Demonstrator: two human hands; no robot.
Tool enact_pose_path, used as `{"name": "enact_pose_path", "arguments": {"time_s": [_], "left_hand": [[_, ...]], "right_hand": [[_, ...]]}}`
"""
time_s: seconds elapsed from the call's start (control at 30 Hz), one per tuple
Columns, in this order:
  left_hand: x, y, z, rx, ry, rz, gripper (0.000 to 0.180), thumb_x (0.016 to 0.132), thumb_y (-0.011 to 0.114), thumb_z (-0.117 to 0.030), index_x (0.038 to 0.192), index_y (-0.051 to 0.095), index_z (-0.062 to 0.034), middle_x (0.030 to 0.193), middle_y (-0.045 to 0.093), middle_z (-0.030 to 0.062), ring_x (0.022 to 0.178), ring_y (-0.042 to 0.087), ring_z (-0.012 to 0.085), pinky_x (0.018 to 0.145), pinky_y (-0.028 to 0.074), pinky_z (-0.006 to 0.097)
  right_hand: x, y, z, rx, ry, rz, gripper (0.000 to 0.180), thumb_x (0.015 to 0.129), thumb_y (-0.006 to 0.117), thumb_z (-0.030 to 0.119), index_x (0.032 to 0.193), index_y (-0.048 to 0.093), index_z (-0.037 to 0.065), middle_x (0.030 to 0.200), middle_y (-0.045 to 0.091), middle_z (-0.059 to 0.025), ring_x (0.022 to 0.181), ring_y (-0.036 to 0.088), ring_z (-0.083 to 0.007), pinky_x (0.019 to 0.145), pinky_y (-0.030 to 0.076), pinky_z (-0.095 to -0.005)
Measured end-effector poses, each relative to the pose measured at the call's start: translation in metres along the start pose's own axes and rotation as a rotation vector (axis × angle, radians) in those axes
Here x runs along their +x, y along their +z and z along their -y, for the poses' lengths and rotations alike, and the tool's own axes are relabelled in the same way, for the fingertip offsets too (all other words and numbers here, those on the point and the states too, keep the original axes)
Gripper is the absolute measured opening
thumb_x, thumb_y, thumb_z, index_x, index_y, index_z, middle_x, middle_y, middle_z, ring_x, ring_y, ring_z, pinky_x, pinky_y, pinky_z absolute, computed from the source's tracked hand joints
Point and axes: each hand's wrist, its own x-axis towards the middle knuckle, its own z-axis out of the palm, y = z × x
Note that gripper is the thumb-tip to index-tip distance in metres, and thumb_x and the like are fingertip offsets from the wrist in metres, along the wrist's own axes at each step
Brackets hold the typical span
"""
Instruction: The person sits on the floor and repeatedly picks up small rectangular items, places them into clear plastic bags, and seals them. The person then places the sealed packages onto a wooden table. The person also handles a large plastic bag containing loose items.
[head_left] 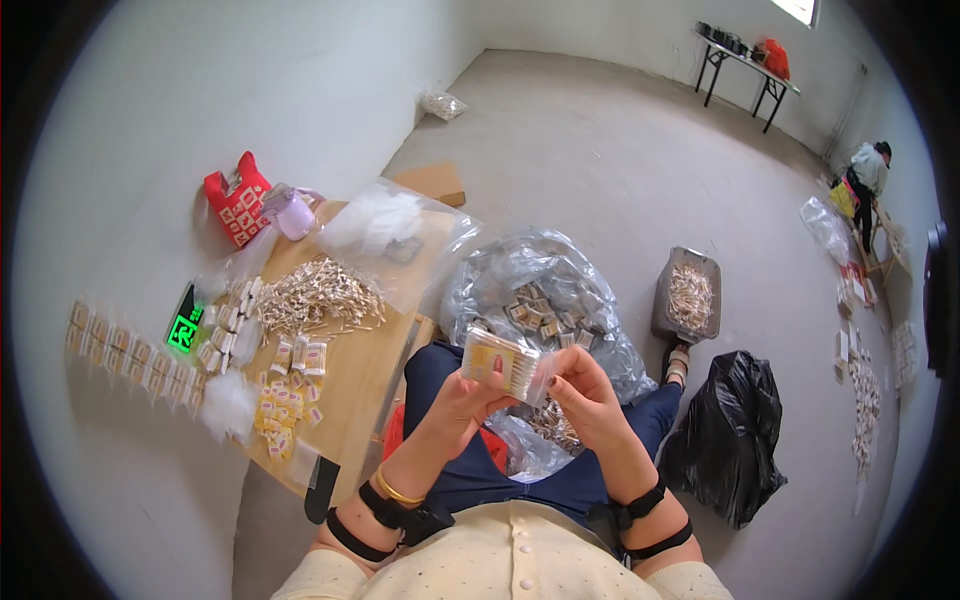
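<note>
Above my lap I hold a small pack of cotton swabs (500, 365) in clear plastic, with a yellow printed card showing on its face. My left hand (462, 405) is closed round the pack from below, its thumb across the front. The fingers of my right hand (588, 396) pinch the clear plastic at the pack's right end. Below, a large clear bag (470, 290) with many small swab packs stands between my legs, and loose swabs (555, 427) show under my hands.
Left, a wooden table (375, 420) bears a heap of loose swabs (320, 297), yellow cards (283, 408), plastic bags (375, 220) and a lilac jug (290, 212). A grey bin (657, 320) and black bag (730, 440) stand right. A person (868, 175) bends at the far right.
</note>
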Motion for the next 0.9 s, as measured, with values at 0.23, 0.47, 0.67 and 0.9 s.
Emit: {"name": "enact_pose_path", "arguments": {"time_s": [0.23, 0.47, 0.67, 0.9], "left_hand": [[-0.003, 0.041, -0.033, 1.232, 0.775, 0.013, 0.031, 0.077, 0.075, -0.007, 0.108, 0.07, -0.0098, 0.102, 0.072, 0.0066, 0.102, 0.068, 0.02, 0.098, 0.045, 0.039], [-0.015, 0.047, -0.038, 1.387, 0.858, 0.048, 0.04, 0.071, 0.075, -0.006, 0.109, 0.069, -0.0144, 0.108, 0.071, 0.0028, 0.106, 0.067, 0.0173, 0.107, 0.038, 0.045], [-0.015, 0.044, -0.036, 1.39, 0.858, 0.057, 0.04, 0.071, 0.075, -0.008, 0.11, 0.069, -0.014, 0.108, 0.071, 0.0032, 0.105, 0.067, 0.0172, 0.107, 0.038, 0.045], [-0.014, 0.047, -0.038, 1.387, 0.92, 0.015, 0.035, 0.071, 0.075, -0.007, 0.105, 0.069, -0.0124, 0.109, 0.069, 0.0066, 0.1, 0.067, 0.025, 0.1, 0.044, 0.042]], "right_hand": [[0.003, -0.007, -0.026, 0.0, 0.062, -0.064, 0.013, 0.091, 0.065, 0.011, 0.098, 0.057, 0.005, 0.099, 0.062, -0.0005, 0.093, 0.058, -0.0064, 0.082, 0.048, -0.0232], [0.011, 0.005, -0.027, 0.066, 0.096, -0.035, 0.016, 0.094, 0.064, 0.021, 0.097, 0.056, 0.007, 0.1, 0.062, -0.0017, 0.088, 0.06, -0.0083, 0.076, 0.05, -0.0237], [0.01, 0.004, -0.03, 0.112, 0.102, -0.067, 0.016, 0.089, 0.067, 0.011, 0.1, 0.058, 0.005, 0.094, 0.064, -0.0008, 0.086, 0.06, -0.0054, 0.074, 0.049, -0.0215], [0.008, 0.0, -0.031, 0.071, 0.118, -0.083, 0.012, 0.09, 0.066, 0.01, 0.098, 0.058, 0.005, 0.093, 0.063, -0.0002, 0.087, 0.059, -0.0053, 0.077, 0.048, -0.0217]]}}
